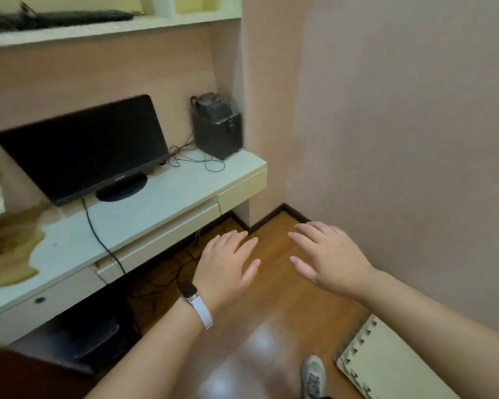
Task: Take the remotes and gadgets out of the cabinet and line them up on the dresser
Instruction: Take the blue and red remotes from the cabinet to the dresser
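Head view | left hand (228, 263), right hand (329, 259): fingers spread, empty | above floor (271, 298)

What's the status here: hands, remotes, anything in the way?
Left hand and right hand open, empty, held out over the floor. No remotes or cabinet in view. Desk at left holds a monitor. Nothing blocking the hands.

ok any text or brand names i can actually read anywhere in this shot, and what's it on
Nothing here can be read.
Monitor: a small pale logo sits on the lower bezel, too small and blurred to make out.
Black speaker-like box on the desk: no lettering can be made out.
Watch on the left hand: dark face, nothing showing.
Right hand: empty, holding nothing with text.
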A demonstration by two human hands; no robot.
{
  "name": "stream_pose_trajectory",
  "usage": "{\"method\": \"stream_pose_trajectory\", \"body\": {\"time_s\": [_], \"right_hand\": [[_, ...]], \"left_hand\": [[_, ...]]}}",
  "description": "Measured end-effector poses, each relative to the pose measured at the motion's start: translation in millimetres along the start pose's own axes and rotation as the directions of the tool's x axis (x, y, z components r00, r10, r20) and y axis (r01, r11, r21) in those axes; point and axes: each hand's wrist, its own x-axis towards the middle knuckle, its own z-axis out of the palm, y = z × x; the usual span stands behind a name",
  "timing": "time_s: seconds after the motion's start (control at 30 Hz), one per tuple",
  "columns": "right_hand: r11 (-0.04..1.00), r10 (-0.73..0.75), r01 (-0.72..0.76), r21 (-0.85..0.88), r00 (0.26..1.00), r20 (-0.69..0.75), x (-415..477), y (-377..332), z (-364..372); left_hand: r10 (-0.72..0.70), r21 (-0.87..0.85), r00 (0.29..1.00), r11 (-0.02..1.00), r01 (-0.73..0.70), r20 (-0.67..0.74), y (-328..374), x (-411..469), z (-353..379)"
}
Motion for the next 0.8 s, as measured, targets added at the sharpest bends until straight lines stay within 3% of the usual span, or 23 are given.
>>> {"method": "stream_pose_trajectory", "body": {"time_s": [0.37, 0.8], "right_hand": [[0.967, -0.232, 0.234, 0.1, 0.972, -0.032, 159.6, 55.8, 41.1], [0.934, -0.288, 0.318, 0.163, 0.94, -0.183, 301.9, 155.5, 50.2]], "left_hand": [[-0.207, 0.098, 0.978, 0.973, 0.207, -0.011, -63.6, 91.3, 1.0], [-0.225, 0.225, 0.965, 0.941, 0.251, -0.137, -80.0, 245.3, -7.5]]}}
